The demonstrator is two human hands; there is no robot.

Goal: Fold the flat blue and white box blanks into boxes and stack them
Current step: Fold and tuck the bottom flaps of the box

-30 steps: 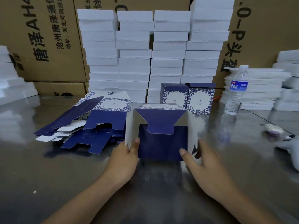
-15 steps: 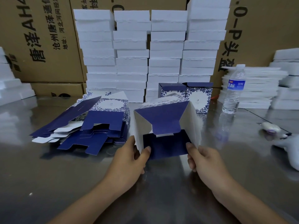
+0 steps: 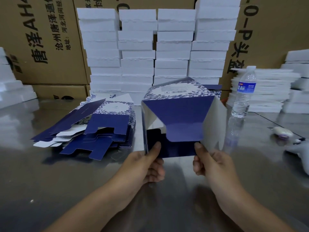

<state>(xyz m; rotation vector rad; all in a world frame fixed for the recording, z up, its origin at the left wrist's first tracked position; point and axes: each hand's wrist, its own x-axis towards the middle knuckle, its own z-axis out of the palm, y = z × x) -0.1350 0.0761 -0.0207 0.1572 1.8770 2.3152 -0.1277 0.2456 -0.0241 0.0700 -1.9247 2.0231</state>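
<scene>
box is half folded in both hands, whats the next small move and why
Likely press the tabbed flap down so that it tucks against the lower flap and locks that end. The box is already squared up, the left hand and right hand pinch its lower corners, and that end gapes open.

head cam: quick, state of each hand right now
Left hand: closed, pinching the half-folded box at its lower left corner.
Right hand: closed, pinching the same box at its lower right corner.
</scene>
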